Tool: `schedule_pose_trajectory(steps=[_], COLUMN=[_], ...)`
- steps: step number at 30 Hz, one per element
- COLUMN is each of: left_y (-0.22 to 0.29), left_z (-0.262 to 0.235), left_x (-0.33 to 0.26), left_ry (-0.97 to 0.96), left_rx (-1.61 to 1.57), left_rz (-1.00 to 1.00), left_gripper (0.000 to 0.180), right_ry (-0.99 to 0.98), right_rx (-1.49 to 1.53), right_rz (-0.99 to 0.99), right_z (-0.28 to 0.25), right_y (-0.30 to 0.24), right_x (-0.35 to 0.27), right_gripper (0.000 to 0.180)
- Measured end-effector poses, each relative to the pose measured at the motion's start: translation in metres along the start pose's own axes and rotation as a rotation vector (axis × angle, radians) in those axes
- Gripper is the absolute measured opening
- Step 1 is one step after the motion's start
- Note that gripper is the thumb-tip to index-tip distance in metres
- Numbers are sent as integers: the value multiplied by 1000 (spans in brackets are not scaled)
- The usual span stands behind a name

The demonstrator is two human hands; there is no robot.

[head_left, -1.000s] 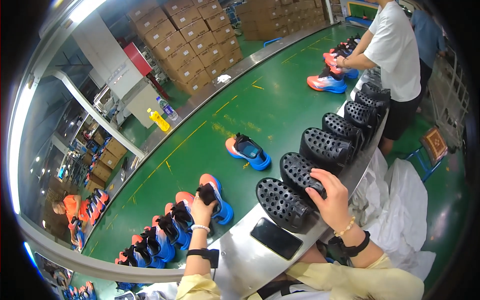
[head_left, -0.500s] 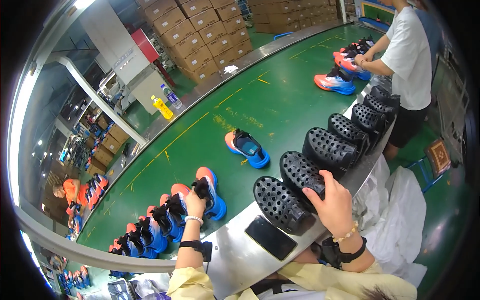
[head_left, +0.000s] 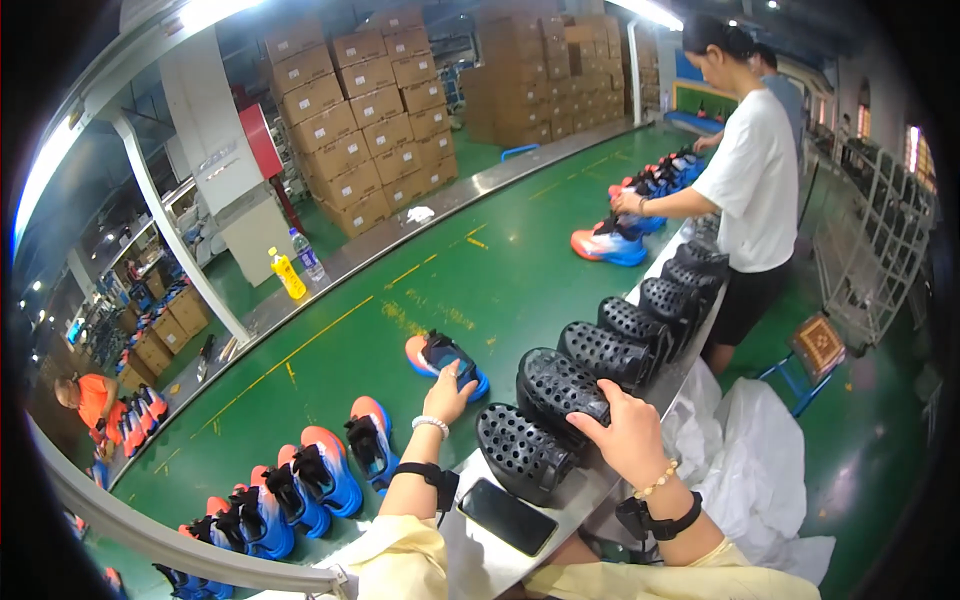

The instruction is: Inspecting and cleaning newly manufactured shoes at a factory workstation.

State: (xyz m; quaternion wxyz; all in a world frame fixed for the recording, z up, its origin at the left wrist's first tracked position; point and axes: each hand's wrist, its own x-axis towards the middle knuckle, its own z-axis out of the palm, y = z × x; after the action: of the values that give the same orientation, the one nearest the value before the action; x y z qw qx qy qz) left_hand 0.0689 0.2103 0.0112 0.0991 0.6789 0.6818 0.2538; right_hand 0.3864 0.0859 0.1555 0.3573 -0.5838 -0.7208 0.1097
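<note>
My left hand (head_left: 447, 396) reaches over the green table, fingers apart, at the near side of a single orange, white and blue sneaker (head_left: 421, 352) with a black collar. The hand partly covers this sneaker, and whether the fingertips press on it is hard to see. My right hand (head_left: 628, 432) grips the heel end of a black perforated clog (head_left: 556, 378), thumb on top, the other fingers mostly hidden behind. This clog is the second in a row on the metal edge, behind the nearest clog (head_left: 520, 448). Left of my left forearm stands another sneaker (head_left: 371, 440).
A line of sneakers (head_left: 325, 470) runs to the lower left. A phone (head_left: 507, 515) lies on the metal edge. More clogs (head_left: 632, 322) lead toward a co-worker (head_left: 755, 180) handling sneakers. Bottles (head_left: 290, 275) stand on the far ledge; white plastic sheeting (head_left: 765, 450) hangs at right.
My left hand has let go of the sneaker at the line's end and moved up and right to the single sneaker. My right hand stays at the second clog. The view has tilted up.
</note>
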Motion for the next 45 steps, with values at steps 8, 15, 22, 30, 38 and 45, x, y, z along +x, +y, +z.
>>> schedule_pose_trajectory(steps=[8, 15, 22, 30, 38, 45], left_y=[-19, -30, -24, -40, -45, -48], left_z=[-34, -70, -41, -33, -35, -29], left_x=[-61, -145, -184, -187, -187, -189], left_ry=[-13, -22, 614, 591, 551, 531], left_rx=[215, 102, -531, -515, -500, -503], left_rz=[23, -70, -171, -172, -223, -283], left_gripper=[46, 29, 48, 34, 34, 39], right_ry=[-35, -327, -818, -829, -1059, -527], right_rx=[368, 340, 32, -181, -590, -590], right_rz=[-45, -282, -132, -60, 29, -185], right_z=[-47, 20, 98, 225, 249, 300], right_y=[-44, -134, -189, -209, -224, -211], right_x=[1, 12, 44, 65, 89, 36], right_gripper=[54, 47, 48, 58, 58, 15])
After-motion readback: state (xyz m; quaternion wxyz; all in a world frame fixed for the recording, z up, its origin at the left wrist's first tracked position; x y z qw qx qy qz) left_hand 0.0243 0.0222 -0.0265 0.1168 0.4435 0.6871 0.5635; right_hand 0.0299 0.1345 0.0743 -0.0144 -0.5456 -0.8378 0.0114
